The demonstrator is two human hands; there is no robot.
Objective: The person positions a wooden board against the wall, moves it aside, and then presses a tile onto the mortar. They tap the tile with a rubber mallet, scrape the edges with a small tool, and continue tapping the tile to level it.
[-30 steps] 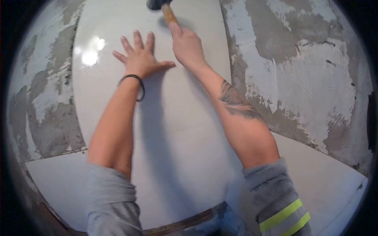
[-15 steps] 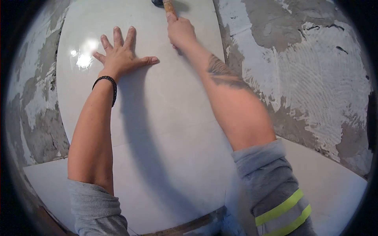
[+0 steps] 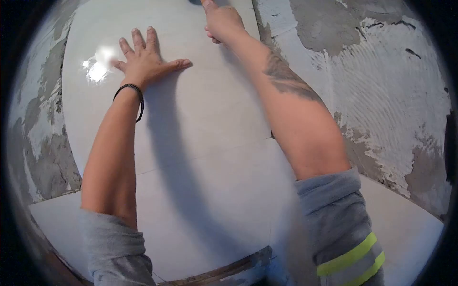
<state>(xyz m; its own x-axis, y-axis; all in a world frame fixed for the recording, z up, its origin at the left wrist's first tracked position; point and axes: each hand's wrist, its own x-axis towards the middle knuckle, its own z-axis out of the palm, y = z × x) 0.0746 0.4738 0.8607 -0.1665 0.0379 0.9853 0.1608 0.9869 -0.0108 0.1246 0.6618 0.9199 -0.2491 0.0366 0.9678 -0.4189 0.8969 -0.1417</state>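
My left hand (image 3: 144,63) lies flat with fingers spread on a large glossy white tile (image 3: 222,107) set against the wall. A dark braided bracelet circles that wrist. Higher up and to the right, my right hand (image 3: 224,23) is wrapped round the wooden handle of a mallet. Only a sliver of the dark mallet head (image 3: 195,2) shows at the top edge of the view; the rest is out of frame. The mallet head overlaps the upper part of the tile in this view.
A horizontal joint separates the tile from a lower white tile (image 3: 229,190). More white tile (image 3: 396,224) spans the lower right. Rough wall with combed adhesive (image 3: 381,90) is at right, and patchy grey mortar (image 3: 45,138) at left. A brownish ledge (image 3: 224,268) runs along the bottom.
My right hand has moved slightly up and right, and the mallet has mostly left the top of the view. My left hand keeps its spread pose on the tile.
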